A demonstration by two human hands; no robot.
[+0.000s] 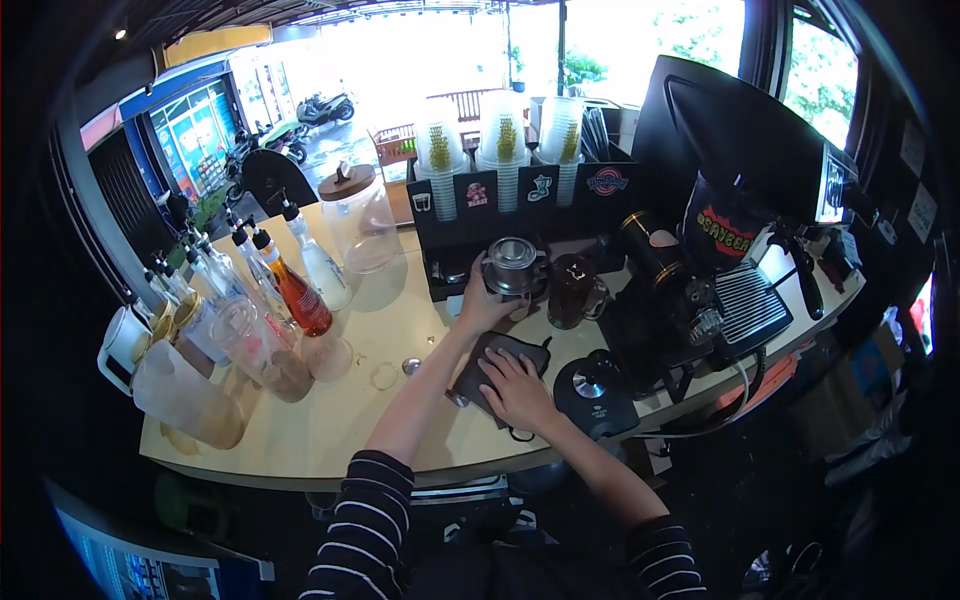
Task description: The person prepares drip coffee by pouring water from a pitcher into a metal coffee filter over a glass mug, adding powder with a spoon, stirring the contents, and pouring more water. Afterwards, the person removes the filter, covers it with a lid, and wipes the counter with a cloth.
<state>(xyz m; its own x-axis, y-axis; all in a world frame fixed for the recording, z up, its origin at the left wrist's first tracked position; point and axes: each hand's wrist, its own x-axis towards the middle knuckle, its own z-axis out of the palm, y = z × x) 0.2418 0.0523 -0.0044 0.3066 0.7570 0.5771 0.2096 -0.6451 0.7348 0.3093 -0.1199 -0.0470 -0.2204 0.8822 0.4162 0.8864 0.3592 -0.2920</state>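
Note:
My left hand [482, 305] is closed around the lower side of a metal coffee drip filter [513, 258] with a lid, in front of the black cup rack. What lies under the filter is mostly hidden by my fingers. My right hand [520, 390] rests flat, fingers stretched, on a dark grey folded cloth or pad [482, 378] with a small loop at its edge. Just right of the filter stands a glass mug [577, 292] of dark liquid. A spoon [456, 398] lies by the cloth's left edge, and another spoon [411, 366] is farther left.
Syrup bottles [300, 295] and plastic jugs [188, 395] crowd the counter's left side. A lidded glass jar [358, 225] stands behind. Stacked cups [503, 135] fill the black rack [520, 205]. At right are a round-topped black device [596, 390], a grinder [655, 250] and an espresso machine [745, 140].

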